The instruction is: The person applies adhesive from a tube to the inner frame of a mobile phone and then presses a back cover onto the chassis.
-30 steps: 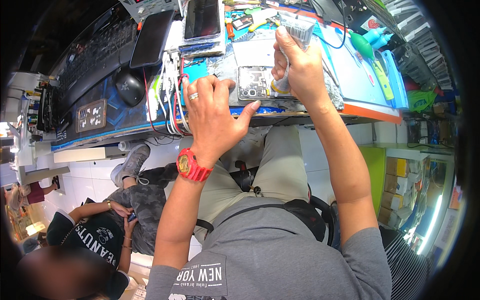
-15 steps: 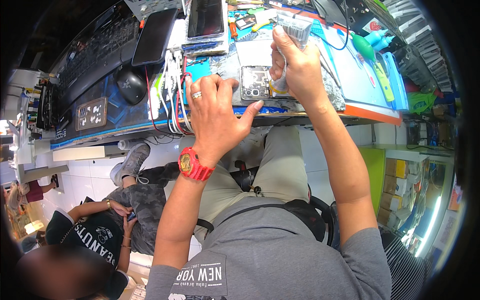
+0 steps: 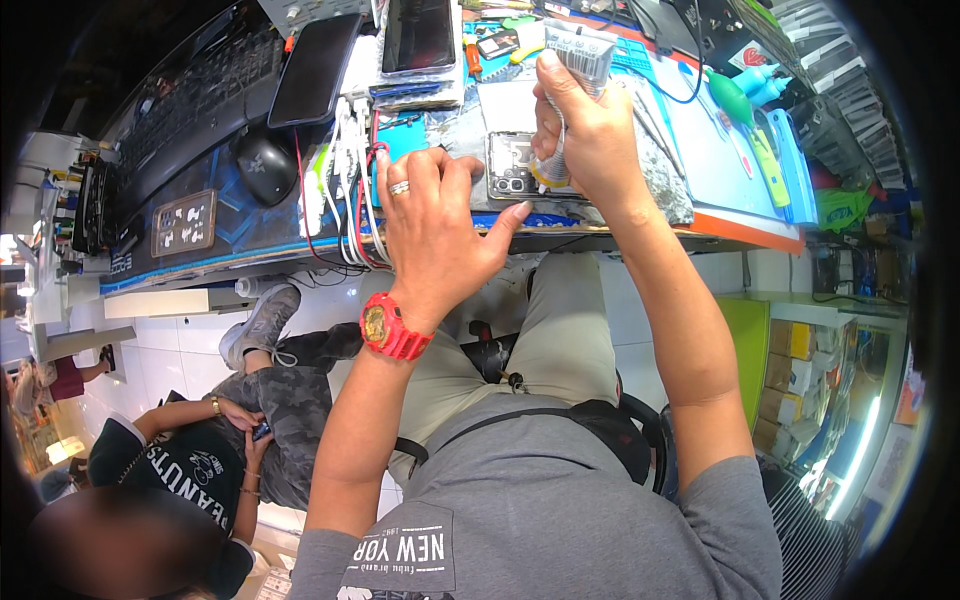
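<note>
My right hand (image 3: 592,135) is wrapped round a soft grey squeeze tube (image 3: 580,48), its flat end up and its yellow-ringed lower end down over the phone. Beneath that end lies a phone with its back off (image 3: 508,170), the inner parts and camera rings showing. The tube's tip is too small to make out, so I cannot tell whether it touches the phone. To the left of the phone, my left hand (image 3: 435,210) rests at the bench edge, holding nothing. Its fingers are bent and the thumb stands apart, pointing toward the phone's near edge.
White and red cables (image 3: 352,190) run over the bench edge beside my left hand. Further left are a black mouse (image 3: 265,168), a dark phone (image 3: 315,72) and a phone case (image 3: 184,224). A green blower bulb (image 3: 727,97) lies right. Another person (image 3: 200,460) sits at lower left.
My right hand and the tube have shifted slightly left, bringing the tube's lower end further over the phone. The left hand stays in about the same place.
</note>
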{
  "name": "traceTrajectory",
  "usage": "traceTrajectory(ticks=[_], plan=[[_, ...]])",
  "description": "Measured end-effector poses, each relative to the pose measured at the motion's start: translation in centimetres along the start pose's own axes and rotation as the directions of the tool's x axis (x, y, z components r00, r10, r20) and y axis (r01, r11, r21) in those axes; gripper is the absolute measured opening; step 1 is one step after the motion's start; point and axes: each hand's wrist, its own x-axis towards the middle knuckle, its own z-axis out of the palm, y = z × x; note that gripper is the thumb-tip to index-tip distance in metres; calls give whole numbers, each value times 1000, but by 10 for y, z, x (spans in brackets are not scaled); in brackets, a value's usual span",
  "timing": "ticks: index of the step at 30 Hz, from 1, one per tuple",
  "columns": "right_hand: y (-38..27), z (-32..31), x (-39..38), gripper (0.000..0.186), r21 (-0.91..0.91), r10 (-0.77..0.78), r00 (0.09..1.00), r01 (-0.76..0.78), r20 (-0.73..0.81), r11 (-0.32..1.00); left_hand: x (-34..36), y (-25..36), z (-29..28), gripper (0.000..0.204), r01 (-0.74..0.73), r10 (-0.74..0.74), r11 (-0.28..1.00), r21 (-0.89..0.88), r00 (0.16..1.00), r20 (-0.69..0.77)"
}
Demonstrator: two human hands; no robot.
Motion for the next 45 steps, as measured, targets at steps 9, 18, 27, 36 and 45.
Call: traceTrajectory(ticks=[9,18,27,36,45], plan=[[0,9,1,33,19,20,1000,-20,17,1000,1,1,-2,54,-3,3,999,-50,1000,-6],[0,13,2,33,26,27,999,-28,33,999,1,2,-3,51,-10,9,999,-47,1000,-29],[2,20,3,33,16,-1,999,1,45,1000,1,0,-1,51,3,-5,997,-75,1000,-28],[2,25,3,30,23,10,998,-12,69,1000,0,0,-1,53,36,-35,998,-56,999,18],[6,34,6,31,21,19,997,-21,68,1000,0,-1,-1,53,14,-14,998,-55,1000,9]])
